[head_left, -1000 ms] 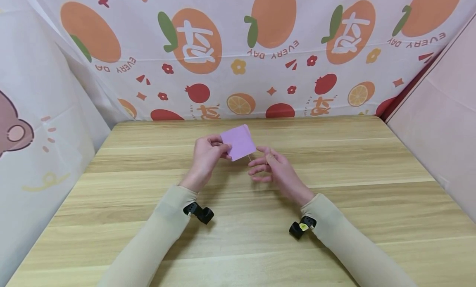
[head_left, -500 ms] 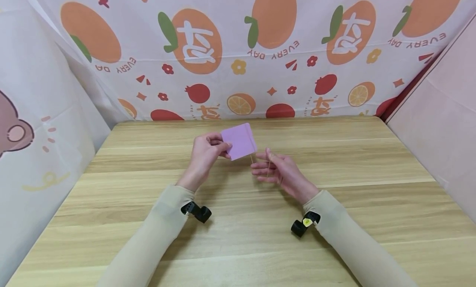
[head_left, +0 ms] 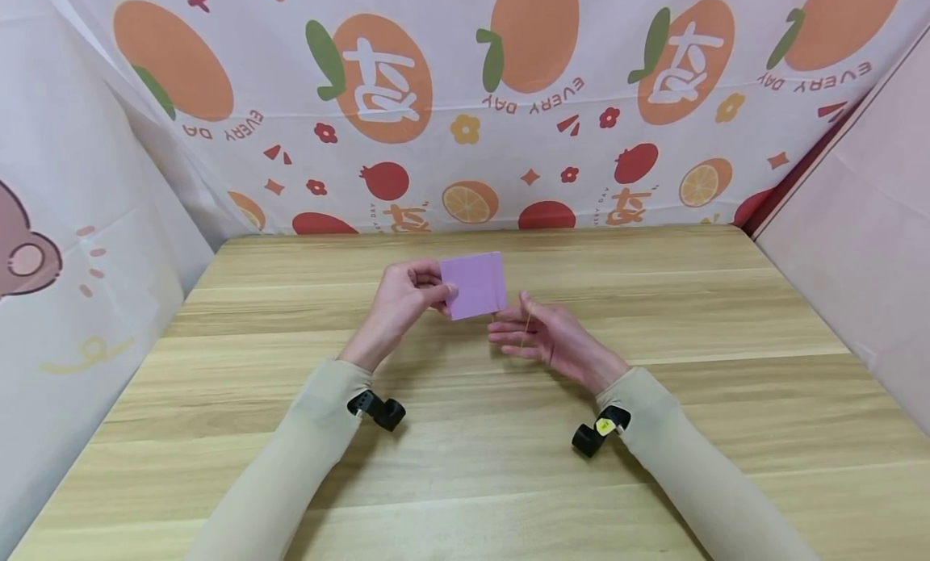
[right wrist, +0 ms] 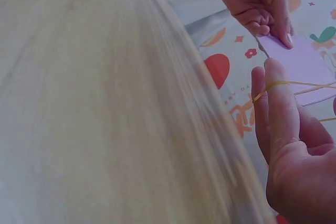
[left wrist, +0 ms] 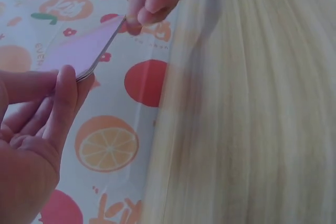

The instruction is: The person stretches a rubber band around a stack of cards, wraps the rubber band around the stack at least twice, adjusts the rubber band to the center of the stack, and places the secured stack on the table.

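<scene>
A thin, square stack of purple paper point(head_left: 474, 286) is raised over the table, its layered edge showing in the left wrist view. My left hand point(head_left: 407, 299) pinches its left side, thumb on top and fingers beneath. Just off the stack's lower right corner is my right hand point(head_left: 555, 339), fingers extended and thumb raised. A yellow rubber band point(right wrist: 278, 83) loops over its fingertips and stretches towards the paper in the right wrist view, overlapping it there. In the head view a thin line crosses the paper near its right edge.
The wood-grain table point(head_left: 465, 464) reaches back to a fruit-printed cloth point(head_left: 465, 101). More cloth hangs at the left point(head_left: 87, 303) and right point(head_left: 857, 222). Black wrist cameras sit on both sleeves.
The purple stack has turned more level and shifted slightly right with my left hand. My right hand has moved slightly right and down, the band still stretched on its fingers.
</scene>
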`<state>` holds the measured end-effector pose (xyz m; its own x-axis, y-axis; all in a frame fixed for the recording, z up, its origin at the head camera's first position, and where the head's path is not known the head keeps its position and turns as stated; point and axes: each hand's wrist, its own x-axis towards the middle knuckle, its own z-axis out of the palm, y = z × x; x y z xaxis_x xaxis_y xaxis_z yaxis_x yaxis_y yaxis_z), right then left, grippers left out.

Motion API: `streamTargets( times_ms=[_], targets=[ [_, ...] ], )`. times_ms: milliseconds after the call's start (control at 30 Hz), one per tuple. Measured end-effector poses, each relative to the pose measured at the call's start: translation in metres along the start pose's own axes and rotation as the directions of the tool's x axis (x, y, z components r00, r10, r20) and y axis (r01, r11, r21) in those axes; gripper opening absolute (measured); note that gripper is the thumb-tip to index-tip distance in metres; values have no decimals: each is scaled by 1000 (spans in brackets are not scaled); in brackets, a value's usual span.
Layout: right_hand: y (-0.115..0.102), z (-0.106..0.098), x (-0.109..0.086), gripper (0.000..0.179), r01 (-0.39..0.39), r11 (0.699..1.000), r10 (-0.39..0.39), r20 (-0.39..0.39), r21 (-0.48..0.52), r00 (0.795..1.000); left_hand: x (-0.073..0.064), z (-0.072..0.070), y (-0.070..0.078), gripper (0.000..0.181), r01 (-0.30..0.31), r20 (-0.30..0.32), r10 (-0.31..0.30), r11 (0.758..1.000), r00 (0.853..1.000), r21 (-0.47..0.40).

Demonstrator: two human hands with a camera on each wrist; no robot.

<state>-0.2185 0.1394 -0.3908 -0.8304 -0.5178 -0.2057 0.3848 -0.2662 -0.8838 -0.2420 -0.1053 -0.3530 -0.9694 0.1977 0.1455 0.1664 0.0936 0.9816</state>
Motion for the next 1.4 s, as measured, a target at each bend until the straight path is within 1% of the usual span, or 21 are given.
streamTargets(
  times_ms=[67,233,433,500,567,667,767,900,1033,1100,1233,1400],
  targets=[
    [0,-1,1,67,-15,1000,15,7,14,1000,-1,0,0,13,-12,27,12,1000,1000,12],
    [1,-3,2,68,-38,998,38,15,47,999,-2,1,0,13,-46,71,42,998,997,53],
    [3,-4,3,72,-54,990,48,48,127,998,-2,5,-1,12,-72,91,68,997,994,42],
    [3,-5,3,72,-60,985,52,56,160,997,-3,4,-1,11,-80,108,75,996,991,47],
    [4,-6,3,71,-67,981,57,58,184,997,-3,2,-2,9,-100,131,88,991,988,87],
    [4,-8,3,72,-74,978,60,73,195,995,-3,0,-3,6,-153,172,121,970,978,189],
    [5,-9,4,74,-76,979,58,99,190,993,-3,-1,-4,4,-207,206,149,932,967,297],
    [5,-8,3,74,-76,980,52,128,186,990,-4,-1,-3,9,-262,236,182,892,954,369],
    [4,-6,2,73,-71,980,44,145,187,989,-4,0,-3,15,-315,264,218,853,940,416],
    [4,-6,2,72,-67,979,38,152,192,988,-5,1,-3,16,-339,275,236,838,932,429],
    [3,-4,2,68,-61,979,32,149,195,988,-5,2,-5,17,-378,299,267,825,916,420],
    [2,-2,2,64,-61,983,45,94,172,995,-6,5,-8,16,-441,352,314,812,882,381]
  ],
)
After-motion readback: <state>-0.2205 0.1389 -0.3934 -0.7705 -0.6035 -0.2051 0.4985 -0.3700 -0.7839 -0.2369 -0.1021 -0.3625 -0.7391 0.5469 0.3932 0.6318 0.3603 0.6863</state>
